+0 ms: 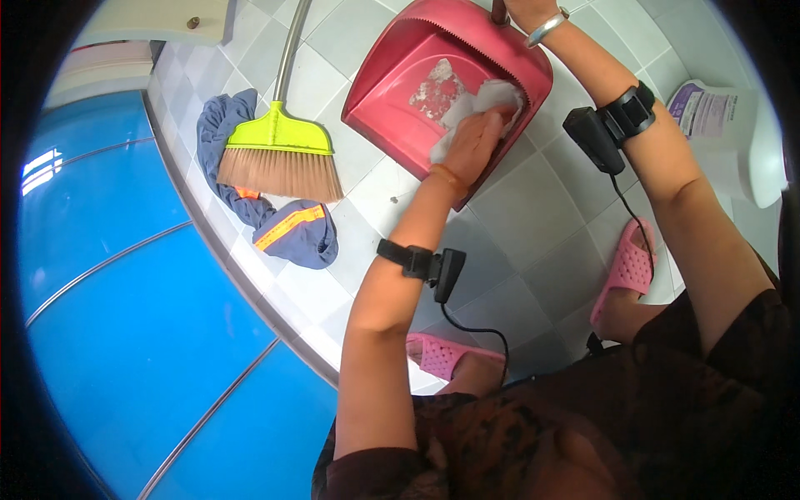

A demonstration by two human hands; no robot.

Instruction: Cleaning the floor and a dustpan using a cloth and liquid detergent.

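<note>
A red plastic dustpan (400, 87) is tilted above the tiled floor, its inside facing me. My left hand (472, 144) presses a crumpled white tissue or cloth (500, 95) against the right part of its inner surface. Beside the tissue, a patch of greyish-white residue (437, 90) clings to the pan. At the top edge, my right hand (525, 12) is closed around part of the dustpan's handle; the picture's rim cuts off some of that hand. A broom (275, 131) with a lime-green head and brown bristles lies left of the dustpan.
Under the broom lies a blue-grey garment (294, 234) with orange-yellow strips. Blue glossy cabinet panels (156, 312) run along the left. A white plastic container (728, 144) with a purple label stands at the right. Below are my feet in pink slippers (628, 269), and a small dark speck (394, 200) is on the floor.
</note>
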